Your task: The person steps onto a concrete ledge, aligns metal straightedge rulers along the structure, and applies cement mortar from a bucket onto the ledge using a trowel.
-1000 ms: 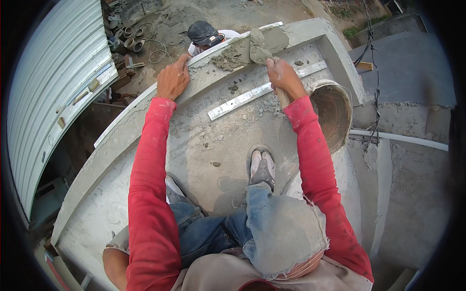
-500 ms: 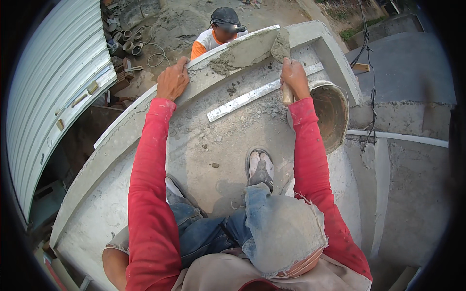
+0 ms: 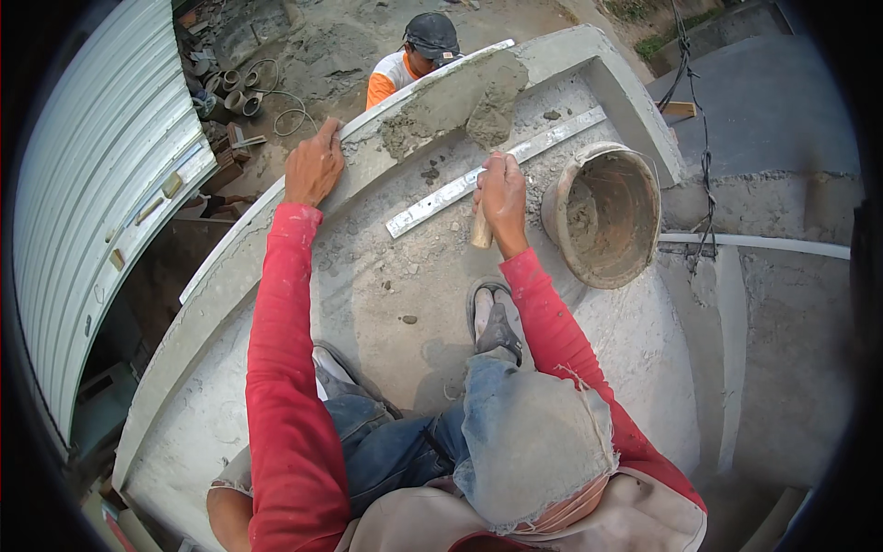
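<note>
My right hand is closed round the wooden handle of a trowel. Its blade, coated in grey mortar, lies against the wet mortar on top of the curved concrete parapet. Further left, my left hand grips the parapet's outer edge, fingers bent over a long white strip that runs along it. Part of those fingers is hidden beyond the edge. A pale, mortar-spotted straightedge bar lies on the ledge just beyond my right hand.
Right of my right hand stands a mortar-stained bucket with mortar inside. A person in a dark cap is just beyond the parapet. Cables hang at the right, and corrugated metal sheeting curves along the left. Crumbs of mortar litter the ledge.
My right hand and the trowel have moved left and toward me, away from the parapet's right end. More mortar now covers the top there. My left hand keeps its grip on the edge.
</note>
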{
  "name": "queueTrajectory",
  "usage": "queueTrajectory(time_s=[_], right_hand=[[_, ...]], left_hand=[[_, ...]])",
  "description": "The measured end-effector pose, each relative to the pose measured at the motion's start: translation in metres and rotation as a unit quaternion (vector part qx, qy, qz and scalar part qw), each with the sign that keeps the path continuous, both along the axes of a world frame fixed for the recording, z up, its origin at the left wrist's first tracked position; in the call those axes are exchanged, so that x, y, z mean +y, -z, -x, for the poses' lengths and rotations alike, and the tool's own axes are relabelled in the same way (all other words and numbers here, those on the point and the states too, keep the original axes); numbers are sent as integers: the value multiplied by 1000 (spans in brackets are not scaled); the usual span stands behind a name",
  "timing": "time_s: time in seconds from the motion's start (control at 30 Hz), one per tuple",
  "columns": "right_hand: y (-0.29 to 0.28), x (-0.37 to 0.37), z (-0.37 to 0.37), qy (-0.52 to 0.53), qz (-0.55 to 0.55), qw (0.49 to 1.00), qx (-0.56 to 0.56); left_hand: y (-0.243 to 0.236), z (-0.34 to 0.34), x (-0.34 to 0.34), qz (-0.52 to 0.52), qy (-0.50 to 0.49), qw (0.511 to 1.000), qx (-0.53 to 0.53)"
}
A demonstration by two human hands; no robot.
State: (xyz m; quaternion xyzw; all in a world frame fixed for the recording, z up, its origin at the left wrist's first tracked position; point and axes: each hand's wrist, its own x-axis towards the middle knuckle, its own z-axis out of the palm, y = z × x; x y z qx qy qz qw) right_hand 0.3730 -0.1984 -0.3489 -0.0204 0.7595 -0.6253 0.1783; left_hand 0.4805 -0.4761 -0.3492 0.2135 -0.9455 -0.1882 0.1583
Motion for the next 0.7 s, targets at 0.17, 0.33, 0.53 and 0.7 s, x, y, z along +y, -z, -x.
queueTrajectory(time_s=[0.17,0.33,0.53,0.7], right_hand=[[46,8,64,140,44,989,-12],[62,1,51,94,41,995,-11],[52,-18,-10,40,59,995,-62],[51,-24,-60,-13,76,994,-74]], left_hand=[[3,2,2,-4,-1,1000,-22],[3,1,1,-9,-4,1000,-23],[0,1,0,-5,-12,999,-45],[7,4,-1,-6,-8,999,-39]])
